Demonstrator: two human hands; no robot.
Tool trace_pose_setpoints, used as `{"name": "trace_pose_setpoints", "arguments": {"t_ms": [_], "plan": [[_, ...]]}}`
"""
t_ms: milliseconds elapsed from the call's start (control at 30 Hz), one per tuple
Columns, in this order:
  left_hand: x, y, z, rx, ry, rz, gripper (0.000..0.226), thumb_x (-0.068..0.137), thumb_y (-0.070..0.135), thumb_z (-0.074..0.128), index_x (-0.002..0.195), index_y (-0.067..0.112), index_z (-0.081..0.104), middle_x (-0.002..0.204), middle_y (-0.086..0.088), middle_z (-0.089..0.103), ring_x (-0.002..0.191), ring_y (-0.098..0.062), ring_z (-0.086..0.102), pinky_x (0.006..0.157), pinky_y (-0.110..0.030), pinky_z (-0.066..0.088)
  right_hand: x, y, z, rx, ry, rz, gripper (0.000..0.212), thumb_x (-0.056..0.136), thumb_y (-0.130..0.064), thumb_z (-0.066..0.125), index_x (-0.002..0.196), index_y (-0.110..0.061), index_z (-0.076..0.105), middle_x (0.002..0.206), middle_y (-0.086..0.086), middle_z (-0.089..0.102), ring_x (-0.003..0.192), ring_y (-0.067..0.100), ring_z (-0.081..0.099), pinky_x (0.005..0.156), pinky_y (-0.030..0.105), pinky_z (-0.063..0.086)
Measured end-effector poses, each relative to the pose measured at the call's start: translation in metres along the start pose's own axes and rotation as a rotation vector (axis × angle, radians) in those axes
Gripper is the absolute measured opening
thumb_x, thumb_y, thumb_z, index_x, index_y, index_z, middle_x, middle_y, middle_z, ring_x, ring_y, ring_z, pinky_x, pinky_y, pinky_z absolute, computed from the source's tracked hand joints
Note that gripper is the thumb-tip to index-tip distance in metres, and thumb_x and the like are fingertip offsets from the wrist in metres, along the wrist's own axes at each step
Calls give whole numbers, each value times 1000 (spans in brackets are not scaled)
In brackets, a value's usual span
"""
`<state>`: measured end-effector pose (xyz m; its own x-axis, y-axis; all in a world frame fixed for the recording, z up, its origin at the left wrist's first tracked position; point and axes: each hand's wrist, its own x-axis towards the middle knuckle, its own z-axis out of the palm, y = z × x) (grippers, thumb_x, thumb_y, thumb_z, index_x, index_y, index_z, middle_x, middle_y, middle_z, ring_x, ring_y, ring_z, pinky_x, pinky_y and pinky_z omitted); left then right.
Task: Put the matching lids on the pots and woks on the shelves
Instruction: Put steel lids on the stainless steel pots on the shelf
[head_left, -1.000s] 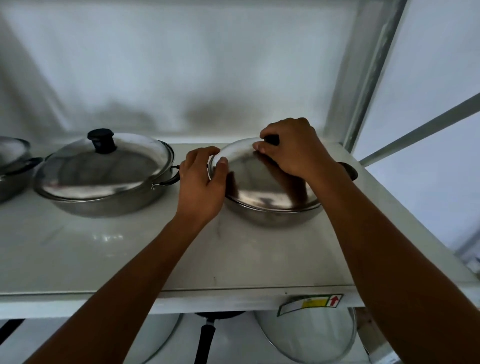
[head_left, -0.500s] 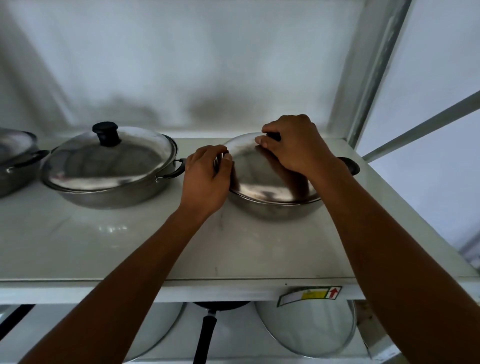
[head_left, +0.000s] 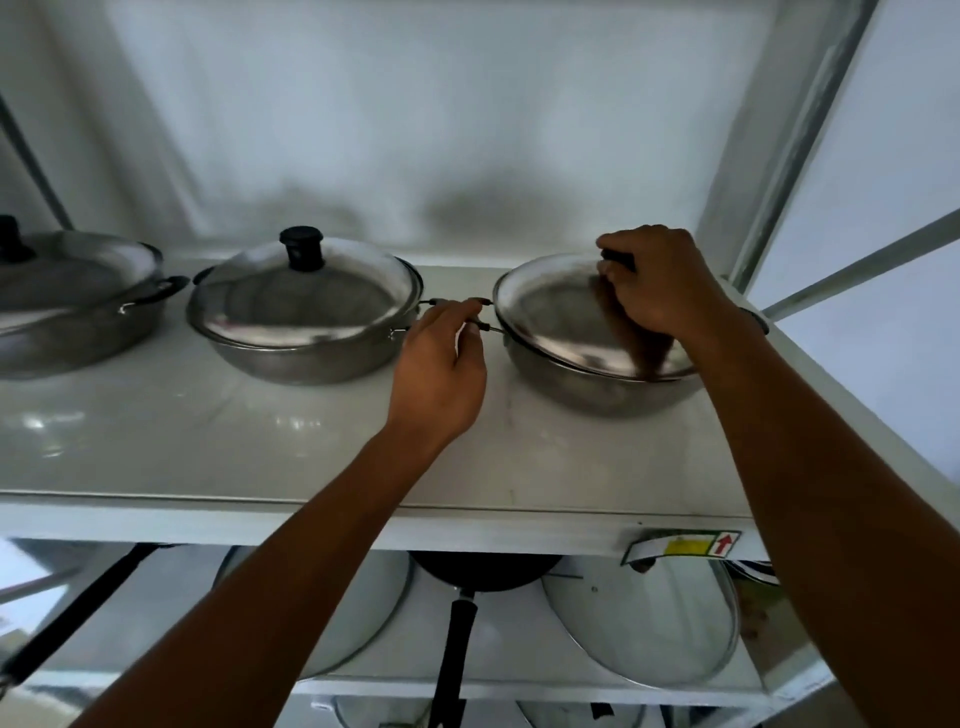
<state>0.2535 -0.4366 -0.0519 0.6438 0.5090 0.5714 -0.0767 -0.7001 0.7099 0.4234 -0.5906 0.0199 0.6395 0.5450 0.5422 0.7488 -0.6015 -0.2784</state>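
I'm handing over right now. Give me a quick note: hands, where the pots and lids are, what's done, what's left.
Right hand grips the knob of the lid, which sits tilted on the right pot, not seated.
Left hand holds that pot's side handle.
Middle pot and left pot on the top shelf are lidded.
Left: seat this lid flat. A loose glass lid and a pan sit on the shelf below.

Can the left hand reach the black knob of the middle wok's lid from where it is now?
Probably yes. The left hand rests at the handles between the two woks, and the black knob stands uncovered just to its left, with nothing between them.
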Motion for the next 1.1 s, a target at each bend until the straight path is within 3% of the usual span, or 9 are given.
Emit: {"name": "trace_pose_setpoints", "arguments": {"t_ms": [133,233,333,467,667,800,900,1000,1100], "plan": [[-5,0,-19,-33,16,-19,28,98,12,45,117,17,65,109,16,55,100,8,46,82,7,28,-2,-7,1,-10,-9,54,23,92,-13,54,107,-3,69,111,20,68,109,38,58,95,46,45],[-4,3,-24,-48,11,-18,27,98,12,46,116,15,66,108,15,54,101,5,47,82,4,28,-4,-8,1,-12,-4,66,25,92,-13,54,109,-3,69,113,20,68,110,38,58,96,46,45],[-4,5,-25,-51,-8,-26,27,98,15,46,118,15,65,114,10,59,104,2,48,88,-9,33,-2,-11,-1,17,-13,90,30,92,-10,54,118,-6,67,122,18,65,118,35,56,103,44,42],[-2,6,-23,-38,-3,-21,27,98,16,46,118,15,64,118,5,63,105,0,51,91,-16,35,0,-11,-1,-24,-22,83,23,90,-7,52,104,3,67,110,23,67,107,38,58,95,49,45],[2,7,-9,-36,-9,-16,29,97,20,44,115,15,66,115,4,66,108,-9,57,93,-21,41,-3,-4,2,-21,-2,43,23,91,-9,52,103,3,67,105,24,68,104,40,58,92,50,46],[-1,7,4,-29,-22,-40,30,98,19,45,122,15,63,122,0,64,113,-9,55,93,-16,38,-4,-2,2,-63,-16,11,28,94,-16,51,114,-4,66,116,20,66,112,39,56,96,45,43],[-4,7,7,-37,-37,-63,31,99,19,45,124,16,61,129,0,60,120,1,47,94,-4,31,-4,3,5,-141,-43,-13,41,94,-31,48,130,-12,57,130,16,58,125,36,48,106,43,34],[-9,5,-3,-34,-29,-51,34,98,22,44,126,18,61,134,-1,59,132,-14,47,105,-23,36,-19,-12,7,-120,93,1,51,91,-39,48,137,-15,49,146,11,45,140,36,28,114,45,24],[-21,-2,-24,-22,-27,-34,36,96,26,42,127,19,60,140,-2,56,133,-17,47,111,-34,37,-52,-65,10,-20,221,-121,44,88,-33,52,126,-11,59,134,9,56,134,33,37,111,42,31]]}}
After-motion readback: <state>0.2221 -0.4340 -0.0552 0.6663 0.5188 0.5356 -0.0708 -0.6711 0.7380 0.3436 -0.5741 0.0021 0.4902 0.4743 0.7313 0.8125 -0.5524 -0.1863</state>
